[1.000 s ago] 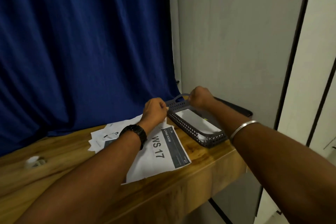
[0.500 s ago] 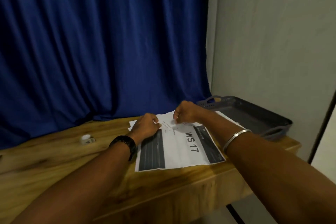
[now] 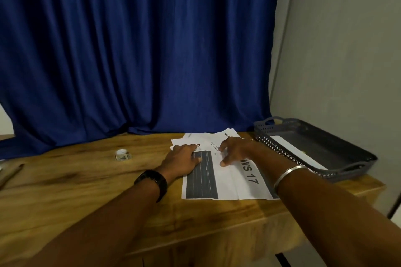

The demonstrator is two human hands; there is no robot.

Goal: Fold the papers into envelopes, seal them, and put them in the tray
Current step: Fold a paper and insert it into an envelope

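Left hand (image 3: 184,159), right hand (image 3: 237,149) spread flat, pressing printed sheet (image 3: 230,184). Sheet thin, limp, probably slides on surface (image 3: 86,191); best pinched at corner.

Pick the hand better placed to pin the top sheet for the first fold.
Left, probably: the left hand lies flat on the top sheet, while the right hand touches it only with spread fingertips.

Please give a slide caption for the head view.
Left hand and right hand rest on a printed sheet beside the grey tray.
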